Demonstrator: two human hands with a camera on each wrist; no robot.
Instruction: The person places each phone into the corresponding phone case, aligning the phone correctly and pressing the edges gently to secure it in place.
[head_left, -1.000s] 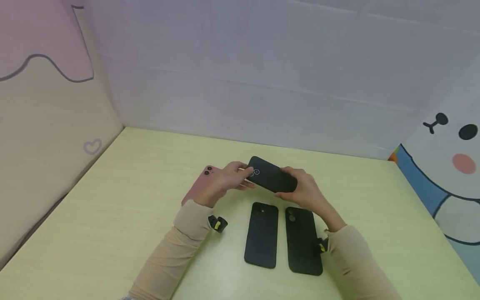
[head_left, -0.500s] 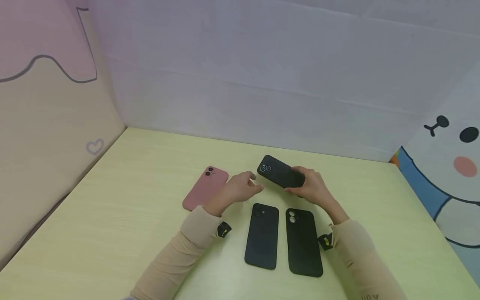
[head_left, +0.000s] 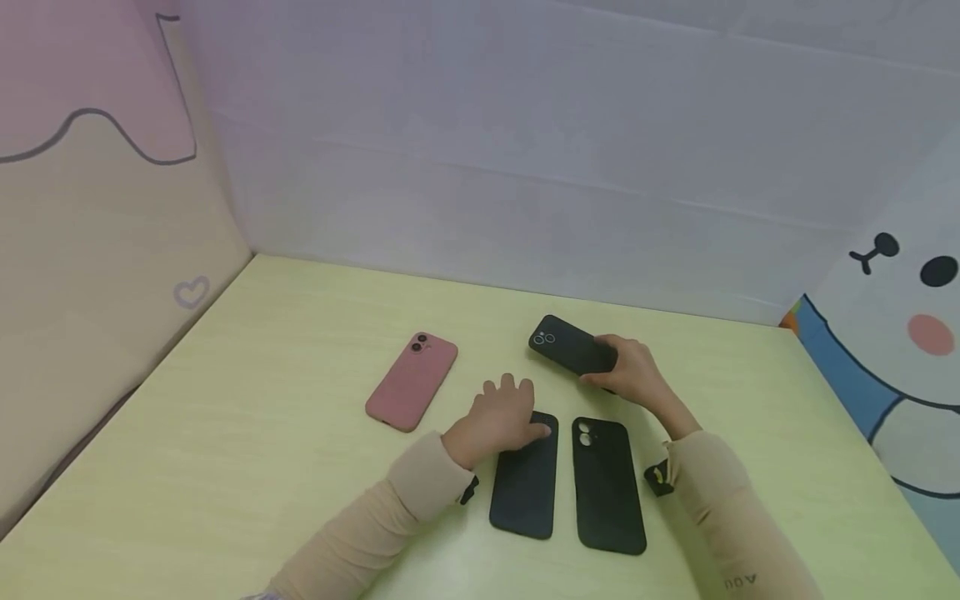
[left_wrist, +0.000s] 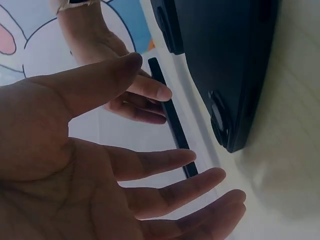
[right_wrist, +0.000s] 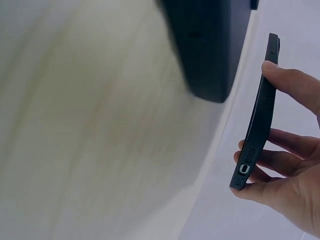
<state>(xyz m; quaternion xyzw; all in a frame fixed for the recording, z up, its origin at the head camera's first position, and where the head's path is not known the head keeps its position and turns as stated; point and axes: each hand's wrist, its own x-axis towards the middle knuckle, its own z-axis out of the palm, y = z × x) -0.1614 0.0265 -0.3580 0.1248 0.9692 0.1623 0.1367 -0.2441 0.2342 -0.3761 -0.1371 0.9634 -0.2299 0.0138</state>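
Bench [head_left: 300, 342]: pale yellow, wood-grained, set against lilac back wall [head_left: 525, 150]; L wall [head_left: 90, 267] beige/pink; R wall [head_left: 885, 383] w/ printed animal face. On bench: pink phone [head_left: 412, 382], L of ctr.; mid phone [head_left: 522, 493] & R phone [head_left: 609, 487], both blk, side by side, cam. ends fwd.

L grip [head_left: 498, 419]: wide, fingers extended; over cam. end of mid phone (head view), apart from it (L wrist view).

R grip [head_left: 628, 368]: narrow, pinching opp. long edges of held phone [head_left: 568, 343] (blk, two ringed lenses), clear of bench, cam. end L.

Pose: L hand palm down, forearm fwd. & R; R forearm fwd. & L. Sleeves [head_left: 352, 542] beige.
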